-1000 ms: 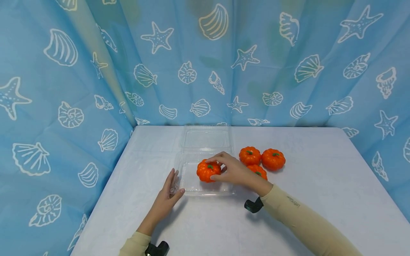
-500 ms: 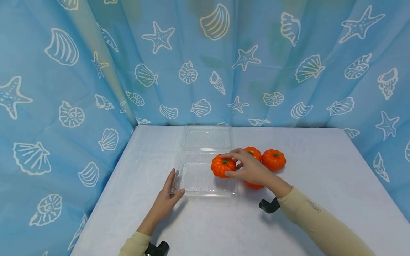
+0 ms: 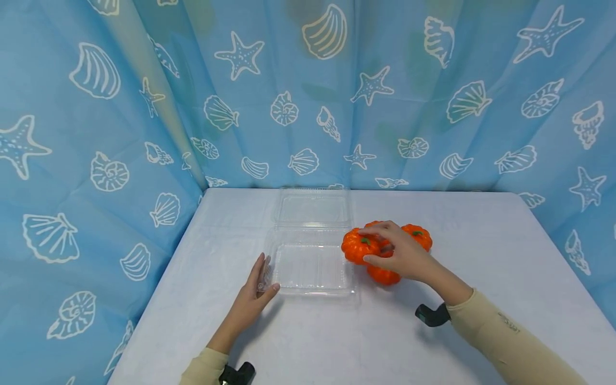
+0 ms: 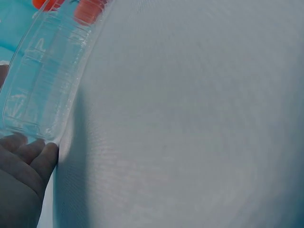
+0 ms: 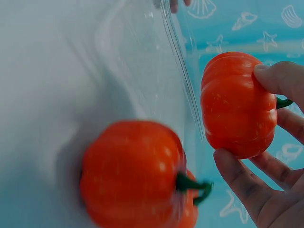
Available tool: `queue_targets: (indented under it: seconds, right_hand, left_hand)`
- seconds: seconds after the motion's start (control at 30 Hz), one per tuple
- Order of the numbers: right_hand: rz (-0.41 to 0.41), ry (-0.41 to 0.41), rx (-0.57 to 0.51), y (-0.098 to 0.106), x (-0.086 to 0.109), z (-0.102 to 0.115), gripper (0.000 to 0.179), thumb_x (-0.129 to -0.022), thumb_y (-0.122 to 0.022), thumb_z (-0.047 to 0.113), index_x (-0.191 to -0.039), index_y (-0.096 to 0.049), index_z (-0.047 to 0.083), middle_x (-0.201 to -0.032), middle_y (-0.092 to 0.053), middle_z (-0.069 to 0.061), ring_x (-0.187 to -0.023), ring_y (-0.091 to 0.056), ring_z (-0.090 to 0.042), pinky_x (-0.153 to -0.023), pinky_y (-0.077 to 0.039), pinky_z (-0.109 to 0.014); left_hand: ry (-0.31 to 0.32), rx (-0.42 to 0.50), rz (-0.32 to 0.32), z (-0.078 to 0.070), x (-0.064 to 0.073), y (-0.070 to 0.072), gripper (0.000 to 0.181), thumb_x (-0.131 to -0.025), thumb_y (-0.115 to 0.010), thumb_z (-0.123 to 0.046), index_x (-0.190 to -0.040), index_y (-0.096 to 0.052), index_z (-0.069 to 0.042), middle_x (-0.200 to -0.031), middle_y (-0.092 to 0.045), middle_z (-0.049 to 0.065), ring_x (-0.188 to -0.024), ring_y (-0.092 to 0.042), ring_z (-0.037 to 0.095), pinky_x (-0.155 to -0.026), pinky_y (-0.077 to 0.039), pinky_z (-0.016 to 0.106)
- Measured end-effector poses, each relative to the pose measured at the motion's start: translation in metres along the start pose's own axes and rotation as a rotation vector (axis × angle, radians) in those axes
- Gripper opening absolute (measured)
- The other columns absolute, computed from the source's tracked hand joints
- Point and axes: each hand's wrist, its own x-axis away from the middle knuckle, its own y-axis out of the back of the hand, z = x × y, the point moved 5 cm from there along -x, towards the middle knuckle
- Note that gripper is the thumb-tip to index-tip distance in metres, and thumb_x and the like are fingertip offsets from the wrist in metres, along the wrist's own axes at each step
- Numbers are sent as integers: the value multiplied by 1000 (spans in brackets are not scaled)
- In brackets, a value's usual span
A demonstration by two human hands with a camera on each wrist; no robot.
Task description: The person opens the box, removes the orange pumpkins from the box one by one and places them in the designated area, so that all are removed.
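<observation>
Between the thumb and fingers of my right hand is a glossy orange pumpkin with a short green stem. It hangs above the right edge of a clear plastic clamshell box. The right wrist view shows the held pumpkin pinched at its sides, with another pumpkin lower down. My left hand rests with straight fingers against the box's left side, thumb near the front corner. In the left wrist view its fingertips touch the end of the box.
Beside the box, a front pumpkin and a right-hand pumpkin sit on the white tabletop. Behind the right hand, another is mostly hidden. The box's lid lies back, near a blue shell-patterned curtain.
My right hand has carried the pumpkin rightward from over the middle of the box to its right edge, overlapping the other pumpkins. My left hand stays at the box's left side.
</observation>
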Motion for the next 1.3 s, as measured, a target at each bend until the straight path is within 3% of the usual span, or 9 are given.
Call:
queue_targets:
  seconds: [0.13, 0.33, 0.67, 0.97, 1.3]
  right_hand:
    - [-28, -39, 30, 14, 9, -8, 56, -88, -81, 39, -138, -61, 28, -133, -53, -8, -109, -59, -29, -85, -59, -44]
    - [-75, -84, 54, 32, 27, -23, 56, -90, -79, 40, -140, -61, 23, -134, -52, -11, -121, -53, -35, -91, -57, -54]
    - [-151, -114, 94, 52, 57, -43, 57, -90, -79, 36, -141, -60, 17, -134, -51, -14, -116, -53, -34, -88, -58, -55]
    - [-144, -159, 101, 56, 78, -64, 56, -90, -80, 31, -139, -61, 13, -132, -51, -15, -112, -53, -32, -84, -61, -39]
    - [-112, -200, 73, 48, 89, -76, 56, -89, -81, 31, -137, -61, 12, -134, -50, -18, -114, -54, -37, -87, -59, -53]
  left_hand:
    - [-7, 3, 0, 0, 0, 0, 85, -100, -66, -25, -165, -11, -13, -166, -27, 7, -151, -27, 31, -109, -44, 51]
    - [-7, 5, 6, 0, -1, -1, 86, -100, -66, -26, -165, -11, -13, -167, -26, 7, -151, -26, 32, -110, -42, 52]
    - [2, 5, 11, 1, -2, -2, 86, -100, -66, -27, -165, -10, -15, -167, -24, 8, -152, -24, 31, -114, -37, 51]
    - [3, -5, 1, 0, 0, -1, 86, -100, -66, -27, -165, -11, -15, -166, -26, 9, -151, -26, 32, -112, -40, 52]
    - [5, -4, -8, 2, 0, 0, 86, -100, -67, -28, -165, -12, -16, -166, -27, 9, -151, -27, 33, -110, -42, 52]
